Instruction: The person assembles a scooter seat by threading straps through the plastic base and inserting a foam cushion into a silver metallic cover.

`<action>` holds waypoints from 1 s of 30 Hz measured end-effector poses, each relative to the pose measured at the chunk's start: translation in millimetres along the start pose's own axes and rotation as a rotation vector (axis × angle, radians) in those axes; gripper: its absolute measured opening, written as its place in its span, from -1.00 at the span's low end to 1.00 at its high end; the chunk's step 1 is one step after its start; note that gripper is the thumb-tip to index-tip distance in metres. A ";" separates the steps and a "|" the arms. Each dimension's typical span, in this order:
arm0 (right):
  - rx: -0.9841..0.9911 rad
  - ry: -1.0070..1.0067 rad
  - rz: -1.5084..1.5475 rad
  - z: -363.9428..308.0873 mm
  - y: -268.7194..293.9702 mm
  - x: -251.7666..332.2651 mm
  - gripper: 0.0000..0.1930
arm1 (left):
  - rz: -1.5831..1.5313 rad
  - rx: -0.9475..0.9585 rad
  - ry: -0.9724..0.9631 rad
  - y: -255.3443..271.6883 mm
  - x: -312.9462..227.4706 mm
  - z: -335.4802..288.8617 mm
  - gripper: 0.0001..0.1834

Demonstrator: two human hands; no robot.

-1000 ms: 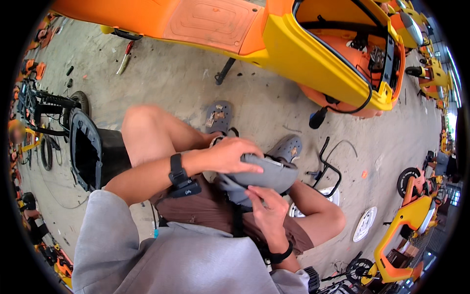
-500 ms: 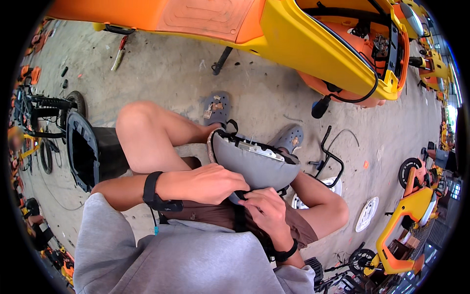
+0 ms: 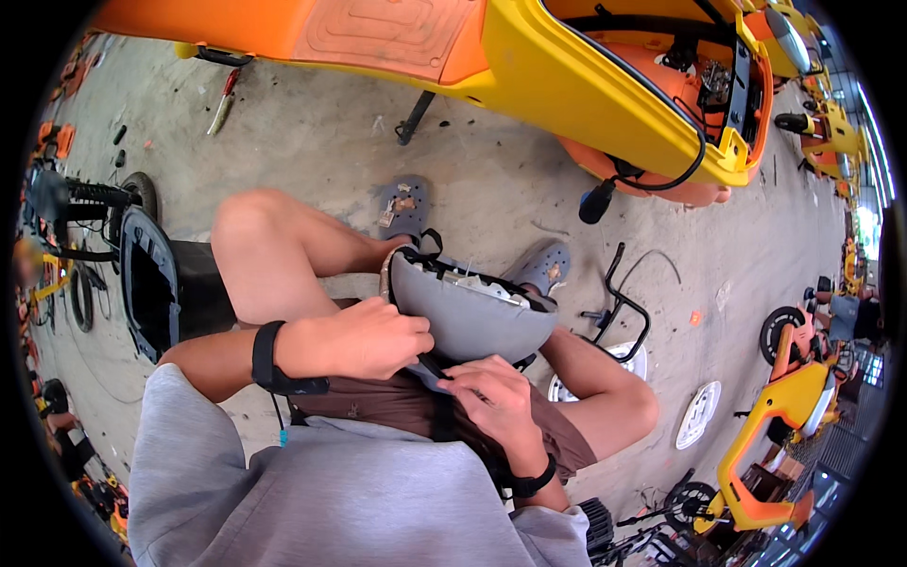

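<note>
A grey padded scooter seat [image 3: 468,317] stands on its side between my legs, with metal parts and a black edge showing along its far side. Just on the near side of it, over my lap, is a dark strip [image 3: 431,367] with a grey edge. My left hand [image 3: 373,340] is closed in a fist at the strip's left end. Lower and to the right, my right hand [image 3: 491,389] pinches its other end between thumb and fingers. Most of the strip is hidden by the hands, so I cannot tell whether it joins the seat.
An orange and yellow scooter body [image 3: 529,85] spans the far side, its stand [image 3: 414,118] on the concrete floor. To my left is a black hollow bin-like part [image 3: 175,293]. A bent black bar [image 3: 624,302] and white plates [image 3: 699,416] lie at right. A red-handled tool [image 3: 223,102] lies far left.
My left hand has drawn leftward and slightly up, away from my right hand, leaving more of the dark strip showing. The whole view has shifted a little.
</note>
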State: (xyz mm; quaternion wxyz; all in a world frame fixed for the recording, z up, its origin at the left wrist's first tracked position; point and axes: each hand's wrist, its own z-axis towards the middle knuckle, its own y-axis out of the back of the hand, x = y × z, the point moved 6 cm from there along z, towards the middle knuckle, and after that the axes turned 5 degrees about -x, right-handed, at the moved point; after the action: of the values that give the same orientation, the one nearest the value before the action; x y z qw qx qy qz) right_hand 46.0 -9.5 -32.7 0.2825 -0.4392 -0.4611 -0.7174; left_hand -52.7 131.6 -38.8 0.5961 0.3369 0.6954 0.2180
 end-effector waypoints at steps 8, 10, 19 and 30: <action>0.115 -0.029 -0.136 9.1 -2.7 1.8 -0.89 | 0.043 0.038 0.009 -1.8 9.5 -19.8 -0.78; 0.173 -0.092 -0.148 9.2 -6.7 1.0 -0.89 | -0.207 0.092 -0.002 -13.5 25.9 -20.1 -0.78; -0.002 0.088 -0.569 86.9 -4.2 19.5 -0.58 | -0.097 -0.075 0.084 -11.4 34.0 -23.2 -0.86; 0.184 0.200 -0.562 86.2 -7.4 -10.3 -0.45 | -0.590 0.359 0.353 -18.1 101.0 -5.4 -0.58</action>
State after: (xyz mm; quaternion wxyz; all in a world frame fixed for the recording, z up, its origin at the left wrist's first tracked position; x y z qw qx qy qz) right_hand 76.6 72.1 -28.7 0.1558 -0.1942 -0.5974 -0.7624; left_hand -68.0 193.4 -119.4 0.4360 0.1786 0.8814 -0.0334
